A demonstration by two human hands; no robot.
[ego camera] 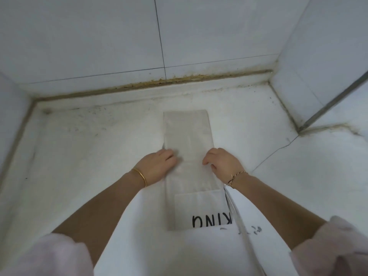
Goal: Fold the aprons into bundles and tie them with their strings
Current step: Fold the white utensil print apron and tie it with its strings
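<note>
Lying lengthwise on the stained white tabletop (89, 146) is the beige apron (189, 136), folded into a long narrow strip. The left hand (159, 166) rests flat on the strip's left edge, its straightened fingers smeared by blur. The right hand (222, 163) sits on the strip's right edge with bent fingers (206, 161); whether they pinch the cloth is unclear. A white printed panel (199, 208) covers the strip's near end, its upside-down black letters partly cut off. White cloth (159, 251) hides everything nearer than that.
</note>
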